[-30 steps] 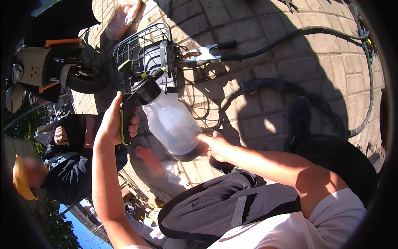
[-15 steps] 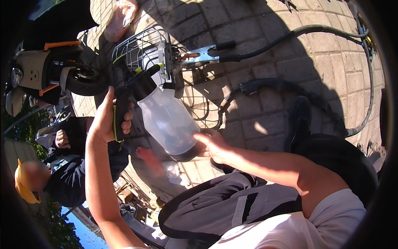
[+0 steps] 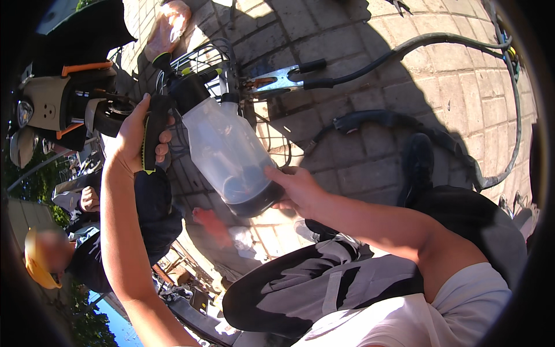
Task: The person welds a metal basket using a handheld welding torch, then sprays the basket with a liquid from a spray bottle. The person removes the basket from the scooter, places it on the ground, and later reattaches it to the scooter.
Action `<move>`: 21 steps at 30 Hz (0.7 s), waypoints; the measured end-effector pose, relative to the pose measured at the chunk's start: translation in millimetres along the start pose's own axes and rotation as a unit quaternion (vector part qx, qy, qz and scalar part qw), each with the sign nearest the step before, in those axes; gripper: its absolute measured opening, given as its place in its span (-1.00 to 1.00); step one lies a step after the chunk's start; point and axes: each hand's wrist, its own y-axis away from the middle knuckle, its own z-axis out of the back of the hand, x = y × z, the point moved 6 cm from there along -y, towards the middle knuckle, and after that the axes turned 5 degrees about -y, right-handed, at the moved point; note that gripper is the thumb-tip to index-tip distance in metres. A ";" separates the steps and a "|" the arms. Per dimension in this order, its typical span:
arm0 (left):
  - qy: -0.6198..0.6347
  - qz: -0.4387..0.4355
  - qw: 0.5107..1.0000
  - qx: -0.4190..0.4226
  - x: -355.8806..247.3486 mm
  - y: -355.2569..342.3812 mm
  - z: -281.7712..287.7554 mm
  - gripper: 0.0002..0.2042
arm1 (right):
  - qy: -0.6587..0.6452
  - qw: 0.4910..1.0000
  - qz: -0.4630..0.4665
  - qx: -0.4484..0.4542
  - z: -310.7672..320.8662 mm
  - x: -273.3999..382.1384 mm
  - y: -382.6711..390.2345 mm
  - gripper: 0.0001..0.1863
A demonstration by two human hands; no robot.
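A translucent pump sprayer bottle with a black top and a dark base hangs tilted between my hands. Its black handle with a green edge is in the closed grip of my left hand. My right hand grasps the lower end, thumb on the clear wall and fingers around the dark base. Some liquid seems to show low inside it. The nozzle end points up and left, in front of a wire basket that the bottle partly hides.
Beyond the bottle, a metal clamp bites near the basket, its black cable running right. Another thick cable lies on the paving. A scooter stands at left. Below it is a person in a yellow cap. A plastic bag lies far off.
Both hands still hold the sprayer bottle. Its top and my left hand have shifted left and upward, and the base has risen slightly.
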 end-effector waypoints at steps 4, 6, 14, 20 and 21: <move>0.001 0.006 1.000 0.010 -2.9 -3.6 -0.3 -0.40 | 0.003 1.000 -0.008 -0.003 0.1 8.5 2.0 -0.42; 0.007 0.013 1.000 0.009 -2.2 -5.4 0.1 -0.40 | 0.002 1.000 -0.012 -0.003 0.9 12.1 3.8 -0.42; 0.009 0.016 1.000 0.007 0.0 -6.9 -1.8 -0.43 | 0.027 0.999 -0.032 0.003 3.5 15.2 3.9 -0.45; 0.016 0.005 1.000 0.001 -1.7 -6.3 -1.9 -0.44 | 0.002 1.000 -0.030 -0.001 2.6 16.5 3.4 -0.47; 0.024 0.009 1.000 -0.001 -1.7 -6.2 -1.8 -0.44 | -0.004 0.999 -0.031 0.002 1.6 16.8 3.8 -0.47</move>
